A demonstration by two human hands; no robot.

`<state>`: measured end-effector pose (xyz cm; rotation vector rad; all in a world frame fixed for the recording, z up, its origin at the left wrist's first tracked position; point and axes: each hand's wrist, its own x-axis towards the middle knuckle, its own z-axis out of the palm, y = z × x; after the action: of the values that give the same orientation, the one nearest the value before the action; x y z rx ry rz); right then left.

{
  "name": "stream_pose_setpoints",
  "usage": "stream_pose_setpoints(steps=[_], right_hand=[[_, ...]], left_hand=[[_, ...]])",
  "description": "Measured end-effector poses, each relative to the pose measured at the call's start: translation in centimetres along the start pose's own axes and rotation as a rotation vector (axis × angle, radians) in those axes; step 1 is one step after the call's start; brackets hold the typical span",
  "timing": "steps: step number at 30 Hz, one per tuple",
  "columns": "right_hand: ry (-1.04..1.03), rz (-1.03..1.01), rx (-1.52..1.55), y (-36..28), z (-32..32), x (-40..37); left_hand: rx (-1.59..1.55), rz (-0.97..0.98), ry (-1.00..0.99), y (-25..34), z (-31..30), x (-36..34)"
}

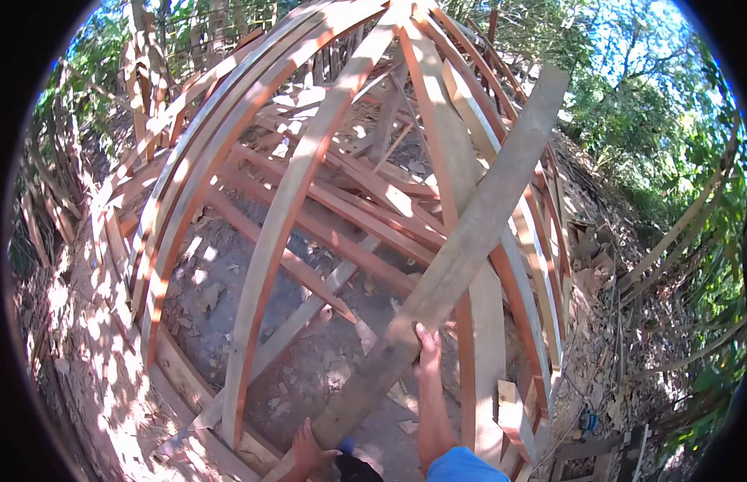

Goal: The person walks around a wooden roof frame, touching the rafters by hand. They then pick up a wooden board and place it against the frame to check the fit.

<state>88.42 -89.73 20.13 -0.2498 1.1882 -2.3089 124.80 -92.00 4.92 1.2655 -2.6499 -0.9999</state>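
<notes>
A long, wide wooden plank (462, 257) slants from the bottom centre up to the upper right, in front of the curved ribs of a dome-shaped wooden frame (297, 177). Near the plank's middle, my right hand (428, 341) grips its right edge, thumb showing and the other fingers hidden behind the wood. Lower down, my left hand (307, 451) is at the plank's bottom end, with its fingers against the left edge. The plank's top end rises past the ribs on the right side.
Several reddish beams (357, 217) lie crossed inside the frame. A short wood block (514, 414) stands by the lower right ribs. Dry leaves cover the ground. Trees and bare branches (679, 233) surround the frame. A slatted wooden piece (590, 458) lies at the bottom right.
</notes>
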Motion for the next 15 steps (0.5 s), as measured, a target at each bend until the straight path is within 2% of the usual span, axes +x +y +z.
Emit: stream_pose_setpoints(steps=[2,5,8,15], right_hand=[[-0.034,0.010,-0.026,0.5,1.1,0.4],[-0.043,0.050,-0.038,1.5,4.3,1.5],[-0.093,0.078,-0.023,3.9,6.9,3.6],[-0.148,0.118,-0.048,8.3,12.0,7.8]], left_hand=[[-0.059,-0.040,-0.022,0.2,-1.2,0.4],[-0.020,0.009,0.082,-1.3,-1.7,1.3],[-0.012,-0.006,0.101,-1.8,-3.3,2.5],[-0.033,-0.111,0.116,-3.9,-5.1,5.8]])
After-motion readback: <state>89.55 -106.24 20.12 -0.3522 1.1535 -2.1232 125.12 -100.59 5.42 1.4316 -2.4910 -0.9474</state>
